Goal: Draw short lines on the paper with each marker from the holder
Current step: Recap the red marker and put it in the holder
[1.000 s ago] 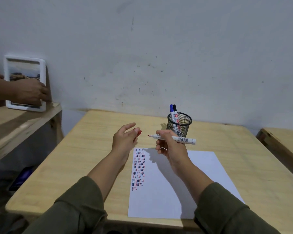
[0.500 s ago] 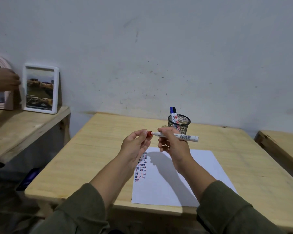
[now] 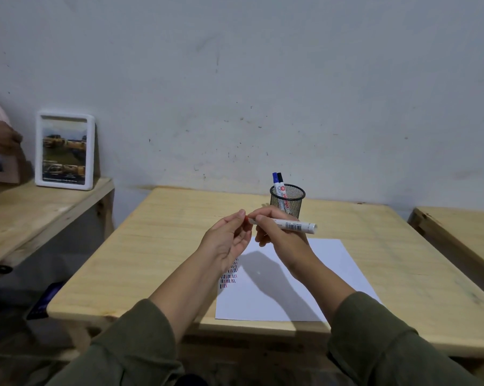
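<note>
My right hand (image 3: 280,235) holds a white marker (image 3: 293,225) level above the table, its red end pointing left. My left hand (image 3: 229,240) pinches the red cap (image 3: 246,218) against that end. Below both hands lies a white sheet of paper (image 3: 313,274) with rows of short red, blue and black lines (image 3: 229,277) along its left edge, partly hidden by my left wrist. A black mesh holder (image 3: 287,199) stands behind my hands with a blue-capped marker (image 3: 276,182) and a black-capped marker (image 3: 280,178) upright in it.
The wooden table (image 3: 165,246) stands against a grey wall. A lower wooden bench (image 3: 40,210) at left carries a white picture frame (image 3: 65,150); another person's hand (image 3: 1,140) grips a pink frame (image 3: 1,171) there. Another wooden table (image 3: 464,232) edges in at right.
My left hand moved right from an open pose beside the marker to its tip, bringing the red cap onto the red end. The other person's hand moved off the white frame.
</note>
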`<state>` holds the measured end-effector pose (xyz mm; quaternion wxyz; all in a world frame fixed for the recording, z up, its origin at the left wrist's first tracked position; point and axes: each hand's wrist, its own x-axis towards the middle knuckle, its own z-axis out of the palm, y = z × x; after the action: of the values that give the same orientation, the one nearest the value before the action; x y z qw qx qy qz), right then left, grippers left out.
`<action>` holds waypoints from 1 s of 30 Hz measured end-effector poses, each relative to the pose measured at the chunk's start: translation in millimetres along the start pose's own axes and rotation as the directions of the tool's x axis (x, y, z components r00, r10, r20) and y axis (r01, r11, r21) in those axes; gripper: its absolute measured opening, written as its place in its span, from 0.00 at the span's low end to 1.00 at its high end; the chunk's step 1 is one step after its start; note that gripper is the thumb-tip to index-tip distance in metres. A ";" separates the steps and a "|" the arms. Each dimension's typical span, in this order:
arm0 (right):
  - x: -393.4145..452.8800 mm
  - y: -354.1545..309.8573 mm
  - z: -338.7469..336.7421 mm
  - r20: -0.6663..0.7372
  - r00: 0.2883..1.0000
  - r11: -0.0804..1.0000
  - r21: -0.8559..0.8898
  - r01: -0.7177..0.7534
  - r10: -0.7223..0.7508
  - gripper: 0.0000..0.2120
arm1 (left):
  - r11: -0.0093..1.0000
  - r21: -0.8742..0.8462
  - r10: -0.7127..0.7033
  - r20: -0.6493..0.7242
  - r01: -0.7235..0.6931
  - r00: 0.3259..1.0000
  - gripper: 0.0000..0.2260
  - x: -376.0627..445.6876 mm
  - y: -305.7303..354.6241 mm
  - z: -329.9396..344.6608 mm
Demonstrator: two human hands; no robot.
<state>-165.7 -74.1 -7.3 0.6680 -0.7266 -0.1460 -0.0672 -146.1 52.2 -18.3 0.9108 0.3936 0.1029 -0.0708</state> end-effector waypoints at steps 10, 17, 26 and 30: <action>-0.6 -2.2 5.1 0.029 0.996 0.955 0.283 -0.087 0.082 0.06 | 0.989 0.040 0.140 0.027 -0.141 0.990 0.02 5.0 1.7 3.8; 11.4 -16.5 -25.2 0.235 0.961 0.831 0.499 -0.245 0.142 0.31 | 0.974 0.102 0.198 0.043 -0.202 0.979 0.03 23.3 18.3 26.2; 57.4 -22.9 -61.4 0.178 0.972 0.836 0.502 -0.223 0.153 0.17 | 0.963 0.175 0.175 0.168 -0.204 0.970 0.06 69.8 34.3 79.5; 89.7 -24.6 -72.8 -0.082 0.981 0.935 0.324 -0.141 0.176 0.10 | 0.811 0.507 0.263 0.131 -0.293 0.956 0.10 99.3 27.1 84.1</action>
<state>-81.0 -133.6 49.5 0.7863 -0.6144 -0.0589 -0.0287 -33.1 4.4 32.9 0.7728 0.6341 -0.0038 0.0270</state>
